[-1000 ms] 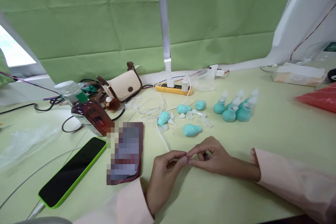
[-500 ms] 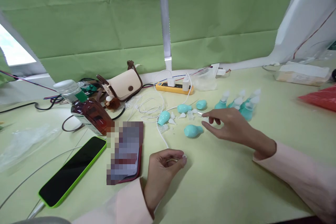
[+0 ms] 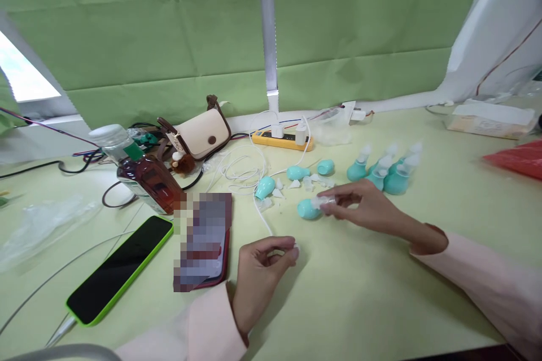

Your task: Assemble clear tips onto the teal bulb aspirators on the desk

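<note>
Drawn away from the left hand [image 3: 262, 265] over the past second, the right hand [image 3: 366, 206] now holds a clear piece [image 3: 327, 200] farther out, while the left stays close to its former place. Green sheeting [image 3: 169, 22] hangs behind a pale counter [image 3: 359, 293]. Toward the back, a cream handbag [image 3: 201, 132] with brown trim sits behind a white-capped bottle [image 3: 148, 180] of dark amber liquid and to the left of a yellow power strip [image 3: 262, 140]. Nearer the camera lie two phones, a black-screened one in a lime-green case [image 3: 122, 268] and a pixelated one in a dark red case [image 3: 209, 237]. Five teal bulbs with clear nozzles [image 3: 396, 183] stand grouped beyond the right hand; four without nozzles lie loose around the middle. Closest of these to the camera, one teal bulb [image 3: 306, 208] lies at the tip of the clear piece; whether the two touch cannot be told. Right grip is narrow, thumb and fingers closed on that piece. Left grip is narrow too, pinching a small whitish piece [image 3: 297, 247] mostly hidden by the fingertips. Small white cones [image 3: 294, 184] lie scattered among the loose bulbs.
</note>
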A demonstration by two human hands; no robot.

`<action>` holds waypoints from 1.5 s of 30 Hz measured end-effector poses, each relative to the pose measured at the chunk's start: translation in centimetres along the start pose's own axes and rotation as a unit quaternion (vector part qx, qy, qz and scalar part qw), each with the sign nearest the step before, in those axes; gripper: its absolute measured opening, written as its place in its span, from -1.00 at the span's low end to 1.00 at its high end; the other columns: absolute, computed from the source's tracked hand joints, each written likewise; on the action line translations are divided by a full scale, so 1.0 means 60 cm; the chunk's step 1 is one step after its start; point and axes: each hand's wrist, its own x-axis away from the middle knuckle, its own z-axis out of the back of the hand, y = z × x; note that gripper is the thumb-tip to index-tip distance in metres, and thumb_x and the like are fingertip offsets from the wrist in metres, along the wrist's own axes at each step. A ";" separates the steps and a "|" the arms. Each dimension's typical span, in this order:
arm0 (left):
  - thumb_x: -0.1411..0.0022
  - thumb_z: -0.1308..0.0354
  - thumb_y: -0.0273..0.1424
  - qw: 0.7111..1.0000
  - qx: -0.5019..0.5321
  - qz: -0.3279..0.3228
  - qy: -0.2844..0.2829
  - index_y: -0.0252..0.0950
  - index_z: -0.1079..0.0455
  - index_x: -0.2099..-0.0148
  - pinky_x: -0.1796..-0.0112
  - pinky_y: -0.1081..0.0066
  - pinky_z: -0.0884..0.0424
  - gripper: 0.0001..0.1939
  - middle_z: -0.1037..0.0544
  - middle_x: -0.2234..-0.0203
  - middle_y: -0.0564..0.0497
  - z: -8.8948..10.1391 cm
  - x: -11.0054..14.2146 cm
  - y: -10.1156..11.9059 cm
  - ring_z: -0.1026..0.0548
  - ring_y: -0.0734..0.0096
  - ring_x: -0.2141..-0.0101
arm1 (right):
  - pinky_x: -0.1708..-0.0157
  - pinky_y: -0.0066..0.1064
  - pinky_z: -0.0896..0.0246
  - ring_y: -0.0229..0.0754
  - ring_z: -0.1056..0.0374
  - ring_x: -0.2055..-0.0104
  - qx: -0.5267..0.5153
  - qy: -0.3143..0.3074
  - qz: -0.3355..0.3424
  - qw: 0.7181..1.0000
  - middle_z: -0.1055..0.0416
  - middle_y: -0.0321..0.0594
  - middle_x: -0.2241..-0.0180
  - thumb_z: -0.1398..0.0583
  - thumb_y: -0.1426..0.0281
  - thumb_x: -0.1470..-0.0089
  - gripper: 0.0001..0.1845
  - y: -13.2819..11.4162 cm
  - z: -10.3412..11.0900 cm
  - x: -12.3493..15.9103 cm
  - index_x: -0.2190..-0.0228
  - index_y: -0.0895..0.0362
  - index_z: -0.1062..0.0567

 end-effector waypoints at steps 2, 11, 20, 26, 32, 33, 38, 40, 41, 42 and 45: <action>0.15 -0.24 -0.47 1.000 0.004 -0.005 0.002 -0.39 -0.46 0.45 0.51 0.53 -0.35 -0.88 -0.47 0.65 0.04 0.001 0.000 0.001 -0.40 0.51 0.60 | 0.60 -0.45 -0.26 -0.25 -0.32 0.60 -0.107 -0.048 -0.044 0.992 -0.42 -0.22 0.62 -0.19 0.22 0.20 -0.63 -0.014 -0.024 0.018 0.34 0.21 -0.49; 0.12 -0.21 -0.52 0.996 0.002 -0.086 -0.022 -0.36 -0.47 0.49 0.49 0.51 -0.35 -0.96 -0.50 0.58 0.00 0.003 0.000 0.001 -0.40 0.48 0.55 | 0.67 -0.53 -0.20 -0.35 -0.23 0.68 -0.178 -0.049 -0.075 0.980 -0.33 -0.28 0.70 -0.24 0.28 0.28 -0.60 -0.001 -0.091 0.045 0.35 0.28 -0.50; 0.15 -0.23 -0.50 0.999 0.010 -0.016 -0.027 -0.35 -0.49 0.49 0.51 0.56 -0.36 -0.94 -0.51 0.63 0.03 0.002 0.003 0.000 -0.42 0.52 0.58 | 0.65 -0.57 -0.26 -0.36 -0.27 0.67 -0.164 0.016 -0.006 0.986 -0.39 -0.26 0.68 -0.23 0.33 0.26 -0.67 0.003 -0.109 0.062 0.38 0.27 -0.51; 0.13 -0.22 -0.56 0.994 -0.022 -0.102 -0.028 -0.34 -0.47 0.52 0.46 0.53 -0.35 -0.95 -0.51 0.55 -0.01 0.004 0.000 -0.004 -0.43 0.45 0.49 | 0.68 -0.58 -0.24 -0.35 -0.27 0.69 -0.156 0.053 0.070 0.984 -0.40 -0.26 0.70 -0.23 0.36 0.25 -0.75 0.002 -0.111 0.063 0.45 0.26 -0.51; 0.12 -0.22 -0.56 0.982 -0.076 -0.170 -0.036 -0.38 -0.47 0.51 0.45 0.47 -0.37 -0.97 -0.49 0.56 -0.06 0.004 0.003 0.002 -0.44 0.39 0.48 | 0.68 -0.60 -0.23 -0.38 -0.26 0.70 -0.107 0.074 0.163 0.978 -0.39 -0.31 0.71 -0.24 0.38 0.24 -0.82 -0.003 -0.109 0.065 0.49 0.24 -0.50; 0.11 -0.22 -0.56 0.980 -0.083 -0.174 -0.044 -0.39 -0.48 0.51 0.45 0.47 -0.37 -0.97 -0.49 0.56 -0.06 0.004 0.004 0.003 -0.44 0.38 0.48 | 0.68 -0.60 -0.22 -0.39 -0.26 0.70 -0.102 0.073 0.172 0.977 -0.39 -0.31 0.71 -0.24 0.38 0.23 -0.81 -0.004 -0.109 0.064 0.49 0.24 -0.49; 0.08 -0.20 -0.55 0.980 -0.088 -0.165 -0.064 -0.39 -0.49 0.50 0.45 0.48 -0.37 -0.95 -0.48 0.54 -0.08 0.003 0.006 0.010 -0.45 0.39 0.48 | 0.68 -0.59 -0.21 -0.38 -0.25 0.71 -0.093 0.071 0.177 0.977 -0.38 -0.33 0.73 -0.24 0.36 0.23 -0.83 -0.001 -0.109 0.064 0.51 0.21 -0.50; 0.05 -0.18 -0.54 0.980 -0.080 -0.166 -0.076 -0.38 -0.49 0.47 0.44 0.47 -0.37 -0.93 -0.48 0.51 -0.08 0.004 0.006 0.011 -0.45 0.37 0.45 | 0.67 -0.57 -0.21 -0.36 -0.26 0.70 -0.096 0.068 0.159 0.980 -0.39 -0.32 0.73 -0.24 0.34 0.24 -0.82 0.000 -0.108 0.064 0.52 0.20 -0.50; 0.04 -0.17 -0.54 0.979 -0.078 -0.169 -0.081 -0.37 -0.49 0.45 0.43 0.46 -0.37 -0.93 -0.47 0.50 -0.08 0.004 0.006 0.011 -0.44 0.37 0.44 | 0.66 -0.57 -0.21 -0.35 -0.26 0.70 -0.098 0.065 0.150 0.982 -0.39 -0.32 0.72 -0.24 0.33 0.24 -0.82 0.000 -0.108 0.064 0.53 0.20 -0.50; 0.03 -0.16 -0.54 0.978 -0.076 -0.172 -0.085 -0.37 -0.49 0.45 0.42 0.45 -0.37 -0.92 -0.47 0.50 -0.08 0.005 0.006 0.010 -0.44 0.36 0.44 | 0.67 -0.57 -0.21 -0.35 -0.26 0.70 -0.101 0.060 0.144 0.983 -0.40 -0.31 0.72 -0.25 0.32 0.25 -0.81 0.000 -0.107 0.064 0.54 0.20 -0.50; 0.04 -0.17 -0.53 0.979 -0.070 -0.173 -0.085 -0.37 -0.48 0.46 0.44 0.45 -0.37 -0.93 -0.46 0.51 -0.07 0.005 0.006 0.009 -0.44 0.37 0.45 | 0.69 -0.56 -0.17 -0.35 -0.24 0.71 -0.103 0.040 0.137 0.984 -0.38 -0.30 0.74 -0.25 0.30 0.25 -0.80 0.001 -0.105 0.063 0.59 0.20 -0.50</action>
